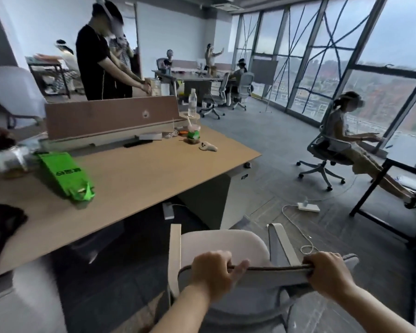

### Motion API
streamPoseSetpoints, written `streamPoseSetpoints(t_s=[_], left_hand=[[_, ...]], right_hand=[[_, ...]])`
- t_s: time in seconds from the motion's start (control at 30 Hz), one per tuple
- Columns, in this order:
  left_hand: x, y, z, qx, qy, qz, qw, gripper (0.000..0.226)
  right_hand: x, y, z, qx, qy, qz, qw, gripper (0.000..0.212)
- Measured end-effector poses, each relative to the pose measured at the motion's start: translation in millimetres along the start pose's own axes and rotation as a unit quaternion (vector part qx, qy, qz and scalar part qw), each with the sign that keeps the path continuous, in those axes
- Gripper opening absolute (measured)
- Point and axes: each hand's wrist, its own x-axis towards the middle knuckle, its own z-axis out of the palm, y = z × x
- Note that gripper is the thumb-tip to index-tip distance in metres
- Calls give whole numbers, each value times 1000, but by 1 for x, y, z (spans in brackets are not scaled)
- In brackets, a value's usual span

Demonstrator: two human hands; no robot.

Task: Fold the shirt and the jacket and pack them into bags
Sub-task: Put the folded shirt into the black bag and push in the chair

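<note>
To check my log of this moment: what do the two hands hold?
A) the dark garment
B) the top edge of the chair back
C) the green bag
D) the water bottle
B: the left hand and the right hand both grip the top edge of the chair back, while the green bag lies on the desk.

Two hands [211,272] [328,276]; one bag [65,176] — perhaps two

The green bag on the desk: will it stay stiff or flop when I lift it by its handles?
Probably floppy: the green bag lies flat on the desk, so it likely sags when lifted. It looks empty, so likely light. Its handles lie limp at the near end, so the mouth probably won't stay open.
</note>
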Motion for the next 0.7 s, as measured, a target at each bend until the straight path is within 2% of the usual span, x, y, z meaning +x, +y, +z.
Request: streamPoseSetpoints(t_s=[0.07, 0.13, 0.27, 0.57, 0.7], left_hand=[[-15, -7, 3, 4, 97, -32, 995, 65], [-23, -15, 3, 17, 130, -71, 989, 59], [-35, -42, -10, 44, 148, -132, 979, 50], [-47, -93, -32, 94, 224, -193, 951, 47], [-40, -115, -43, 112, 230, -227, 940, 45]], right_hand=[[-1, -14, 3, 12, -5, -21, 1000, 23], [1, -29, 3, 2, -1, -46, 999, 18], [9, -70, 2, -23, 0, -88, 996, 21], [51, -136, 11, -11, 26, -180, 983, 21], [78, -164, 16, -6, 29, -221, 975, 21]])
